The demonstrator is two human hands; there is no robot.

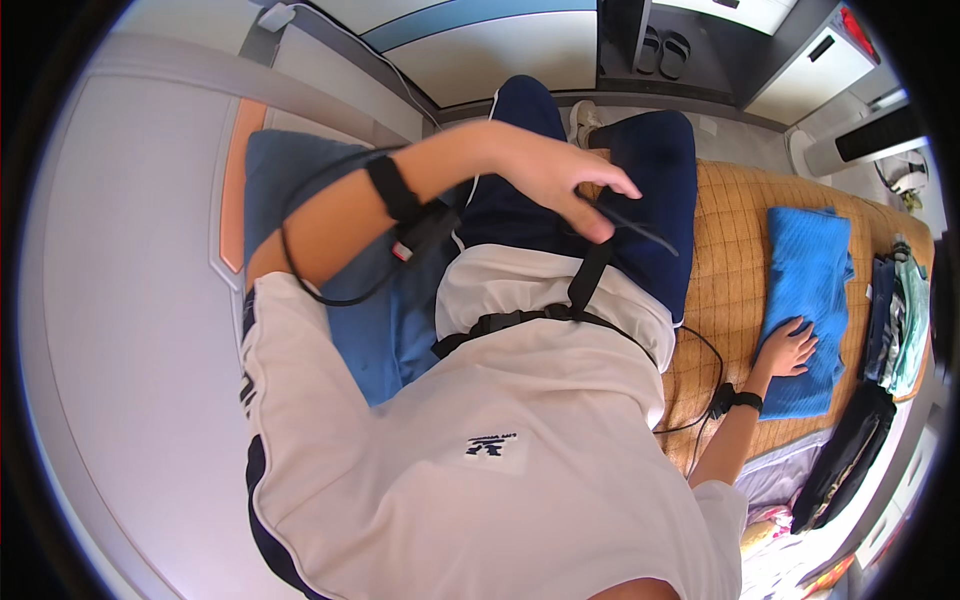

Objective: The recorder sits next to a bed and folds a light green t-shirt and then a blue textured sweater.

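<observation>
My left hand (559, 184) is raised over my lap, blurred, with thumb and fingers apart. A thin dark strip (645, 232) runs beside the thumb; whether the hand holds it cannot be told. On the right, my right hand (787, 351) lies flat with spread fingers on a folded blue textured cloth (810, 262). That cloth rests on a brown quilted bed cover (727, 217). Both wrists wear black straps with small devices and cables. Near the left hand, a black strap (590, 277) hangs from the belt around my waist.
Rolled or folded clothes (907, 322) lie at the bed's far right, with a long black bundle (847, 457) beside them. A blue pillow (360, 330) is at my left, by a pale headboard (142, 300). Dark slippers (664, 54) sit in an open cabinet compartment ahead.
</observation>
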